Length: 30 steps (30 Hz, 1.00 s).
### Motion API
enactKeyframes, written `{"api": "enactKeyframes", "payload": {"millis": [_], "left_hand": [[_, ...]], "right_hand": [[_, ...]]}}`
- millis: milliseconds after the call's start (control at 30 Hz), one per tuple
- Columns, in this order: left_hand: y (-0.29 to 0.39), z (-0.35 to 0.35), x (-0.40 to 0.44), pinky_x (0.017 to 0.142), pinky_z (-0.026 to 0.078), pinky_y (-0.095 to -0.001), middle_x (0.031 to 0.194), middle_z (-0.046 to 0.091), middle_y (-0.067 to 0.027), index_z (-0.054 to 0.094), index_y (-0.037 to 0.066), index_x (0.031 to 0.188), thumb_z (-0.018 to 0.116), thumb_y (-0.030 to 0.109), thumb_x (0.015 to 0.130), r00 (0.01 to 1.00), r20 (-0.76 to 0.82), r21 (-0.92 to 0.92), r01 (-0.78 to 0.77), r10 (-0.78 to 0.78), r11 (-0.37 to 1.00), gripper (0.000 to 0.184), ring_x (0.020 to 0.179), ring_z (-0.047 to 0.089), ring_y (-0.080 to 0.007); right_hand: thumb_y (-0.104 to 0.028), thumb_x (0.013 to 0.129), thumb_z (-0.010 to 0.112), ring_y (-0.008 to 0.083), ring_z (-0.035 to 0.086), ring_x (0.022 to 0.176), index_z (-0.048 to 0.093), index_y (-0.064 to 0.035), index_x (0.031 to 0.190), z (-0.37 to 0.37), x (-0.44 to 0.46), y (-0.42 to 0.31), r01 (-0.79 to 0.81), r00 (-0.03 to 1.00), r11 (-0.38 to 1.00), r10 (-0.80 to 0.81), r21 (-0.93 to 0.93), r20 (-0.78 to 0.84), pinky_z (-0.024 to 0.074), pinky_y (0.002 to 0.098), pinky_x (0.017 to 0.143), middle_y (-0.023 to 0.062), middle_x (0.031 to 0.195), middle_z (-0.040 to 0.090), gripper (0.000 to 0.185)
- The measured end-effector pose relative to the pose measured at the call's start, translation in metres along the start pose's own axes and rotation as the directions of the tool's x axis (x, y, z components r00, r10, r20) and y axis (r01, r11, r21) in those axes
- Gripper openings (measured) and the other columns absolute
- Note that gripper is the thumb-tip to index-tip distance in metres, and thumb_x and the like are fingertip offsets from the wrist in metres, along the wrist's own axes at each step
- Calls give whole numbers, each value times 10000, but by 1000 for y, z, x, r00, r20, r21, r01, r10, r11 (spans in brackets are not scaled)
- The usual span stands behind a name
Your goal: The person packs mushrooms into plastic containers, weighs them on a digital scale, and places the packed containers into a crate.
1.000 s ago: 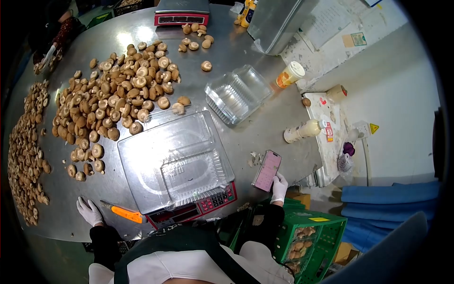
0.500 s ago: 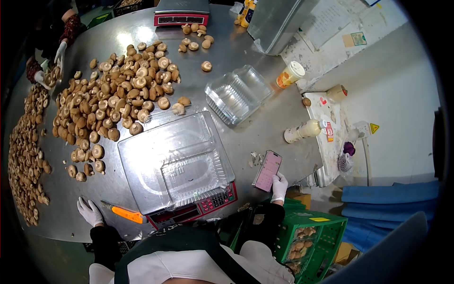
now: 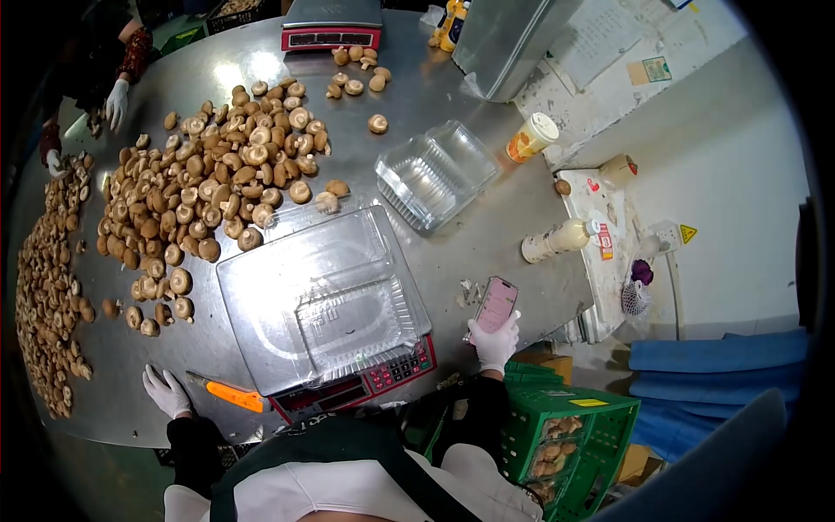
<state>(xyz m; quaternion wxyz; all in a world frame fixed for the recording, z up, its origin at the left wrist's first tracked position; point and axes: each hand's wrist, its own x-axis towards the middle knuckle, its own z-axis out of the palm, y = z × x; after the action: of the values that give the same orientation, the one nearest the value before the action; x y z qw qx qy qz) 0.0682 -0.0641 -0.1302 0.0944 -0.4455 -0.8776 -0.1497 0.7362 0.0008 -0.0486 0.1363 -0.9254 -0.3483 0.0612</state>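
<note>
My left hand point(image 3: 167, 392), in a white glove, rests on the metal table with fingers spread and holds nothing. Right of it lies an orange-handled knife point(image 3: 228, 393). My right hand point(image 3: 496, 343), also gloved, grips the lower end of a smartphone point(image 3: 497, 301) with a pink screen, thumb on the left edge and fingers on the right; the phone's bottom is hidden. Between my hands stands a red digital scale point(image 3: 383, 376) with a clear plastic tray point(image 3: 252, 287) on it, holding a clear clamshell box point(image 3: 348, 326).
Brown mushrooms point(image 3: 209, 174) lie heaped beyond the scale, with another pile point(image 3: 48, 296) at far left. Clear clamshell boxes point(image 3: 435, 174), a cup point(image 3: 532, 137) and a bottle point(image 3: 561, 241) stand right. Green crates point(image 3: 574, 435) are beside me. Another person's gloved hand point(image 3: 116, 103) is at upper left.
My right hand has moved up and left over the phone, from its edge to a grip around it. The other person's hands have moved apart. One mushroom now lies nearer the left pile.
</note>
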Motion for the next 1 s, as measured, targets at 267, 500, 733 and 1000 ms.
{"api": "enactKeyframes", "payload": {"millis": [267,500,733,1000], "left_hand": [[3,-2,-1,1007,302,-416,1313,367,-233,373,37,1314,472,295,892,1000,12,2,14,-14,1000,504,1207,361,-372],[14,-28,-7,965,349,-427,1256,428,-211,412,39,1291,527,243,856,971,-219,-171,54,-91,984,494,1153,421,-360],[-54,-58,12,969,347,-447,1296,403,-198,312,102,1365,449,626,821,790,-407,203,567,-458,798,768,1161,427,-353],[-109,0,22,1010,310,-414,1353,330,-249,237,44,1392,405,660,816,819,-106,-27,564,-564,825,860,1226,361,-372]], "right_hand": [[-408,558,746,407,446,1033,151,54,1374,11,2,4,50,997,998,-52,-35,-54,390,449,884,249,1170,434,1110],[-382,555,747,414,446,1022,153,53,1372,13,3,7,61,997,998,-61,-16,-46,390,451,884,257,1163,432,1100],[-377,556,752,427,443,1043,175,40,1376,6,1,5,60,998,998,-59,16,-31,381,447,904,268,1184,434,1086],[-380,554,752,413,437,1032,177,57,1367,10,0,9,88,995,996,-87,17,-51,377,447,901,256,1185,422,1087]]}}
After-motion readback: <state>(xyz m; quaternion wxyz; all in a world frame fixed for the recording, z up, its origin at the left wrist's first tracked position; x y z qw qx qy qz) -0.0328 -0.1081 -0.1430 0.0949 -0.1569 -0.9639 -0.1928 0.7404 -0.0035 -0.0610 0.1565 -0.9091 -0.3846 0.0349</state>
